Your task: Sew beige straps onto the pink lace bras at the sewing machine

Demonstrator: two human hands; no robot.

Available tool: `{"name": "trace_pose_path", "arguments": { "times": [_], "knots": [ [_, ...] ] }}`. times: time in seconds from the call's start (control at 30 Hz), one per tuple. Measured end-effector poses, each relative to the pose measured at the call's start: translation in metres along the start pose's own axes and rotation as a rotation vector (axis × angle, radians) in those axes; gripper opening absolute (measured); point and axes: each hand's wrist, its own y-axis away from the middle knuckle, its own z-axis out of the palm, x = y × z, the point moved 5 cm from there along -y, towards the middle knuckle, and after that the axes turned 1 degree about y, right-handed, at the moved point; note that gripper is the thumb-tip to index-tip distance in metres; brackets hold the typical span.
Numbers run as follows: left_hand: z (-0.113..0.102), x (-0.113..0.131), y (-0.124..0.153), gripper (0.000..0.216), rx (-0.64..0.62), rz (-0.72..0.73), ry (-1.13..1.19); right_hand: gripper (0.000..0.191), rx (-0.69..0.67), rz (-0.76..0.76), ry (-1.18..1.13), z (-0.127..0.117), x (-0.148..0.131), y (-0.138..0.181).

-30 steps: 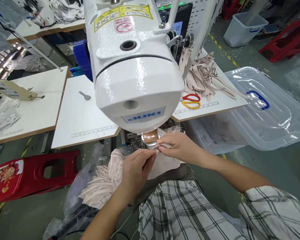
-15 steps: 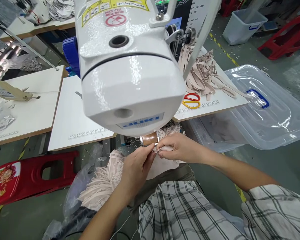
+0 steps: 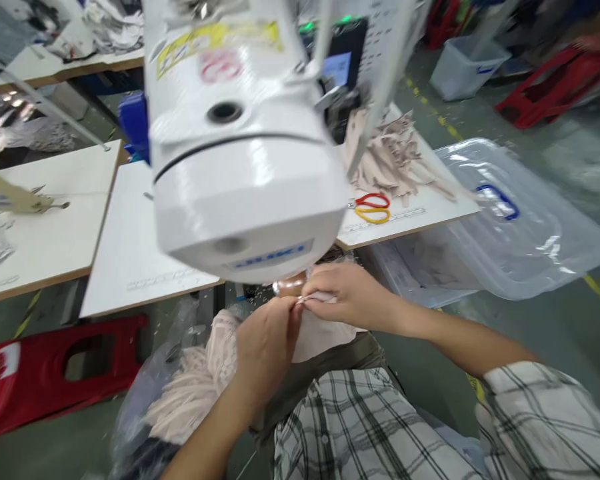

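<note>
A pale pink piece of fabric (image 3: 317,337) hangs over my lap, just below the head of a white sewing machine (image 3: 253,200). My left hand (image 3: 267,333) pinches the fabric's edge between thumb and fingers. Right beside it, my right hand (image 3: 343,293) grips the same edge, its fingertips nearly meeting the left ones. Behind my hands the machine's copper-coloured arm end (image 3: 291,285) shows in part. To the left lies a bunch of pink lace pieces (image 3: 193,383). The needle area is hidden behind the machine head.
Red-and-yellow-handled scissors (image 3: 373,208) and a pile of pink fabric strips (image 3: 393,157) lie on the right white table (image 3: 415,227). A clear plastic lid (image 3: 540,247) covers part of a bin at right. On the left floor stands a red stool (image 3: 45,367).
The view has shifted and blurred slightly, so the machine and tables sit a bit further left. My hands stay together on the fabric, their fingertips slightly closer.
</note>
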Motion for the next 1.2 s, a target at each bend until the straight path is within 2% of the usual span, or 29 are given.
{"name": "trace_pose_path", "arguments": {
  "times": [0.07,0.13,0.23,0.33,0.5,0.57,0.63,0.73,0.83,0.93,1.0,1.07,1.13,1.2],
  "knots": [
    [-0.003,-0.008,0.0,0.022,0.048,0.014,-0.098,0.013,-0.062,-0.004,0.042,-0.002,0.0,-0.015],
    [-0.005,-0.013,0.001,0.015,0.155,0.151,-0.157,0.015,-0.146,0.015,0.063,-0.005,0.002,-0.028],
    [-0.002,-0.018,0.005,0.019,0.254,0.35,-0.179,0.019,-0.208,0.06,0.11,-0.007,0.001,-0.036],
    [0.002,-0.022,0.006,0.025,0.227,0.444,-0.216,0.025,-0.178,0.081,0.166,-0.007,-0.005,-0.036],
    [0.001,-0.025,0.004,0.029,0.167,0.447,-0.278,0.03,-0.135,0.051,0.165,-0.002,-0.004,-0.031],
    [-0.001,-0.02,0.003,0.029,0.132,0.396,-0.324,0.025,-0.051,0.016,0.238,0.001,-0.001,-0.024],
    [-0.003,-0.013,0.002,0.029,0.082,0.334,-0.358,0.019,0.105,-0.064,0.339,0.004,0.0,-0.012],
    [-0.005,-0.009,0.0,0.029,0.038,0.274,-0.351,0.021,0.312,-0.187,0.484,0.011,0.0,0.007],
    [-0.006,-0.018,-0.003,0.028,0.048,0.349,-0.275,0.021,0.451,-0.217,0.527,0.015,0.0,0.016],
    [-0.004,-0.029,-0.005,0.034,0.05,0.578,-0.227,0.019,0.505,-0.218,0.486,0.017,0.001,0.017],
    [-0.003,-0.034,-0.007,0.037,0.056,0.649,-0.241,0.019,0.455,-0.165,0.376,0.022,0.007,0.017],
    [-0.003,-0.034,-0.011,0.032,0.056,0.609,-0.262,0.02,0.409,-0.064,0.155,0.028,0.02,0.021],
    [-0.003,-0.028,-0.012,0.027,0.038,0.534,-0.277,0.029,0.4,0.041,-0.082,0.034,0.032,0.026],
    [-0.002,-0.018,-0.011,0.025,0.016,0.462,-0.3,0.034,0.4,0.104,-0.171,0.037,0.039,0.028]
  ]
}}
